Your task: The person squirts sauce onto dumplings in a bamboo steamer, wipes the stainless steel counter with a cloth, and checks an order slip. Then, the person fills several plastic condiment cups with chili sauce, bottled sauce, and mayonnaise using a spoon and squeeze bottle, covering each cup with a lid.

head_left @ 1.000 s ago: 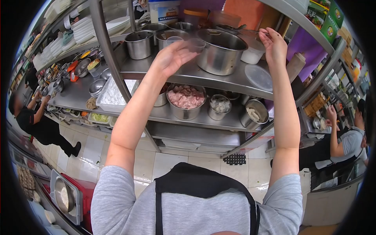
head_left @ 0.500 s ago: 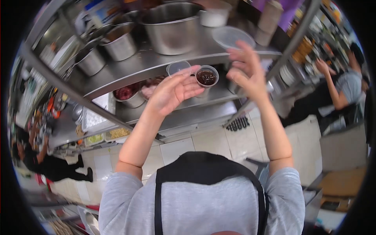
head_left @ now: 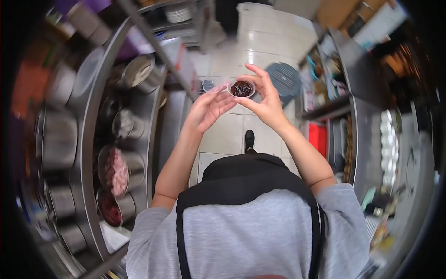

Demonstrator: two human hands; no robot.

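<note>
Cup (head_left: 242, 88) first: appearance and position?

Small, round and clear-walled, with a glossy, near-black brown filling in view from above, pale glints across its surface. It is held in mid-air in front of the person, over the tiled floor (head_left: 223, 135).

State of the hands?

Right hand (head_left: 262, 97) grasping the cup, thumb on the near side, fingers curved about the far side. Left hand (head_left: 209, 109) palm up, grasping a clear lid (head_left: 210, 84); blur hides the exact grip. Its fingertips come right up to the cup; whether they touch it, I cannot tell.

Surroundings?

To the left, metal shelving (head_left: 88, 139) carries a pan of pink meat (head_left: 135, 169), a pan of dark red contents (head_left: 127, 208), a pot of white pieces (head_left: 137, 128) and, on the upper level, a large steel pot (head_left: 55, 139). All are well apart from the cup.

Obstructions?

A grey lidded bin (head_left: 282, 79) stands on the floor beyond the right hand, partly hidden by it. A shelf post (head_left: 160, 51) slants across on the left. Farther along the aisle, a co-worker's dark-clad legs (head_left: 227, 18) appear, blurred. The right thumb and fingers mask part of the cup's wall.
</note>
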